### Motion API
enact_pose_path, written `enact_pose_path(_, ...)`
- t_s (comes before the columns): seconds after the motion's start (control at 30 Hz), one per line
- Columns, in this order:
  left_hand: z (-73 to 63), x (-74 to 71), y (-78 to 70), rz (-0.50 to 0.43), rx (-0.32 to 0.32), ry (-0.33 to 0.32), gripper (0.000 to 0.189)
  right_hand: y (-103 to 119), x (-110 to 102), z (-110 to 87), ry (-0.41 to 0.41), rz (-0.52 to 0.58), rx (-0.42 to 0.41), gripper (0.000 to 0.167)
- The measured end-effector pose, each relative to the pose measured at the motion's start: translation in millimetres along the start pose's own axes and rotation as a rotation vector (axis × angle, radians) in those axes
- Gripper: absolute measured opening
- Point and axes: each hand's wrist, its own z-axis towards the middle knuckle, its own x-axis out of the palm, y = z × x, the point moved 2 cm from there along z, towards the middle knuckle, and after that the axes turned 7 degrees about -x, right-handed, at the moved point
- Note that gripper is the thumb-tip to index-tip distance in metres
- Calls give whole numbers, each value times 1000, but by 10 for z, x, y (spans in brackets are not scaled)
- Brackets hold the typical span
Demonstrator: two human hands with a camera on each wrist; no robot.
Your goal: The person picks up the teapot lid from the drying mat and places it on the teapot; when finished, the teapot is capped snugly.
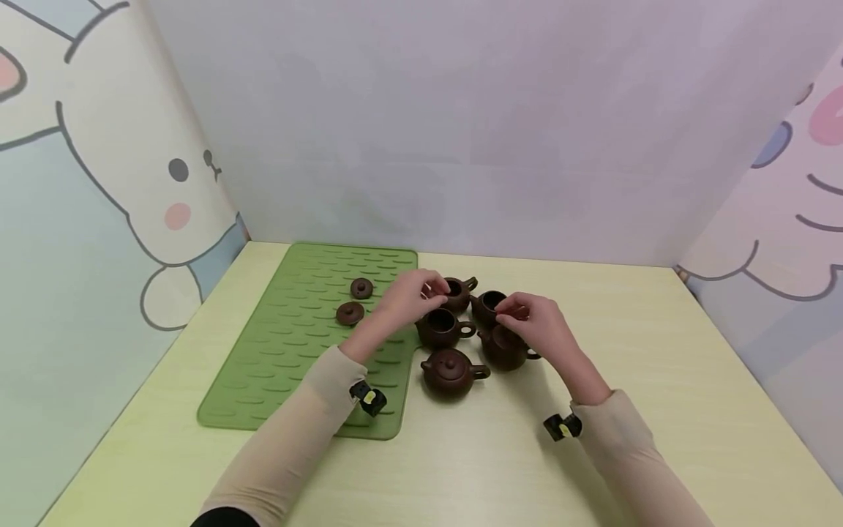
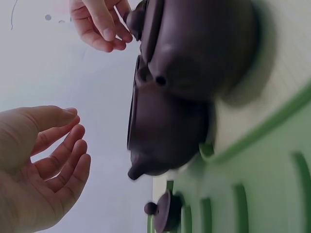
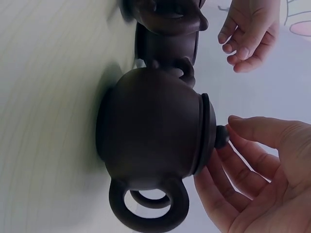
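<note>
Fingers (image 3: 240, 174) slightly parted, near lid knob (image 3: 222, 137)

Right hand (image 1: 536, 323): positioned over the right-hand lidded teapot (image 1: 502, 353), with a narrow gap between thumb and fingertips and nothing visibly in grip. In right wrist view, knob just beside the thumb tip; contact or clearance cannot be told. Lid (image 3: 208, 133) seated on the teapot.

Left hand (image 1: 410, 296): raised above the left side of the group, palm empty, loosely bent, with a clear gap below the thumb.

Layout of teapots: grouped closely on the table (image 1: 474, 454), all dark brown. Front lidded teapot (image 1: 448, 380): upright, handle towards the right, nearest the table's front edge. Middle lidless teapot (image 1: 437, 337): directly behind, beside the mat's right edge. Rear lidless teapot (image 1: 459, 300): farther back, partly hidden by the left hand. Second rear lidless teapot (image 1: 483, 312): just beside the right hand's fingertips.

Green mat (image 1: 283, 351): laid flat at left, partly beneath the left forearm. Carried on it: small lid (image 1: 361, 288) and larger lid (image 1: 350, 314), near each other, knobs upward.
</note>
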Motion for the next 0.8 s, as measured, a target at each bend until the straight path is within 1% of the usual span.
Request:
enact_pose_path(0.17,-39,-72,79,-3,-14,-5,15,24,47,55,17,1,-12,13)
enact_pose_path(0.37,-80,-123,200,-21,-58,-14,17,66,101,109,31,-4,-22,13)
enact_pose_path(0.53,-134,-174,306,-6,-66,-40,16,93,140,152,49,1,-26,14)
enact_pose_path(0.67,-163,-204,418,-7,-77,-57,16,101,167,166,65,0,-24,14)
enact_pose_path(0.8,-190,-235,531,-33,-92,-60,18,105,194,178,80,4,-23,14)
